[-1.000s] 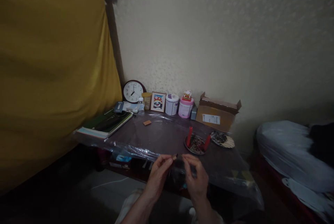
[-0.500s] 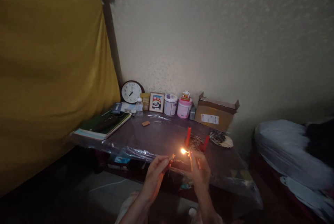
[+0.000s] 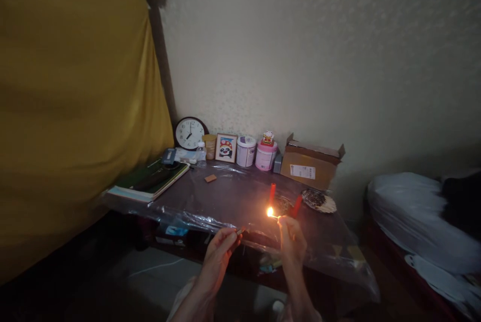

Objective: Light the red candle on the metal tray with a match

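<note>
Holds the right hand (image 3: 291, 239) higher now than half a second ago, with the burning match (image 3: 274, 216) carried up and nearer the two red candles (image 3: 272, 193); holds the left hand (image 3: 221, 249) slightly lower, in the lower middle of the frame. Pinches the match stick between the right thumb and fingertips, other fingers curled in, with the flame at the far end, up and left of the hand. Grips a small matchbox (image 3: 239, 232) in a closed pinch at the left fingertips, below and left of the flame. Brings the flame just in front of the dark dish (image 3: 282, 205) bearing both candles, touching neither one.

Faces a plastic-covered table (image 3: 225, 202). Shows, along the wall in mid-frame, a clock (image 3: 189, 133), a framed picture (image 3: 226, 147), a white tin (image 3: 246, 150), a pink tub (image 3: 265, 155) and a cardboard box (image 3: 310, 167). Shows stacked books (image 3: 150, 182) at the table's left end, a patterned plate (image 3: 319, 201) right of the dish, and a yellow curtain (image 3: 75, 101) filling the left.
</note>
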Action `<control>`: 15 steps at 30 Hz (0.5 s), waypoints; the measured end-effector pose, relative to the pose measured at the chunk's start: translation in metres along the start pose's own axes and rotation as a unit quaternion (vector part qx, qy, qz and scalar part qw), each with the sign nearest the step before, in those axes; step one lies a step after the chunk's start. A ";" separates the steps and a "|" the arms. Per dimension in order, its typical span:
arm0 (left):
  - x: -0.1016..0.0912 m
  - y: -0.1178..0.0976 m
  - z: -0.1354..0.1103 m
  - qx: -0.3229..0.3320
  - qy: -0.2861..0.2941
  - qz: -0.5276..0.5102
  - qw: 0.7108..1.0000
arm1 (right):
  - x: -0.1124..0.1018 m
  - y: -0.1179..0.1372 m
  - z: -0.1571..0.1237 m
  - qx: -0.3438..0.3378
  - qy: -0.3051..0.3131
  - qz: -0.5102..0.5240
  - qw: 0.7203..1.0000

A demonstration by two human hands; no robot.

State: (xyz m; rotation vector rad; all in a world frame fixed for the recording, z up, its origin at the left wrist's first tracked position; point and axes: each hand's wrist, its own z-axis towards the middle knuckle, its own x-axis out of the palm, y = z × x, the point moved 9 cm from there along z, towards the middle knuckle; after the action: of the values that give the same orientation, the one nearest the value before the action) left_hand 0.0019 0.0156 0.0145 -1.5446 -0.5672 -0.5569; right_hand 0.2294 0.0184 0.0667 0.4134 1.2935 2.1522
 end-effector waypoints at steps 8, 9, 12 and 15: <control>-0.008 0.002 0.001 0.007 -0.008 0.013 1.000 | 0.001 -0.007 0.002 0.022 -0.001 0.020 1.000; -0.008 0.001 0.001 0.008 -0.005 0.014 1.000 | 0.001 -0.007 0.003 0.023 0.000 0.020 1.000; -0.005 -0.001 -0.002 0.008 0.009 0.016 1.000 | 0.002 -0.006 0.004 0.020 0.002 0.023 1.000; -0.005 -0.002 -0.004 0.005 0.001 0.015 1.000 | 0.002 -0.003 0.006 0.013 0.000 0.024 1.000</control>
State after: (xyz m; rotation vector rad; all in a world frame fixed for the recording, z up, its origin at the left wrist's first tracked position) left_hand -0.0032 0.0116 0.0134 -1.5409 -0.5422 -0.5322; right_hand 0.2316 0.0248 0.0666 0.4597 1.3262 2.1757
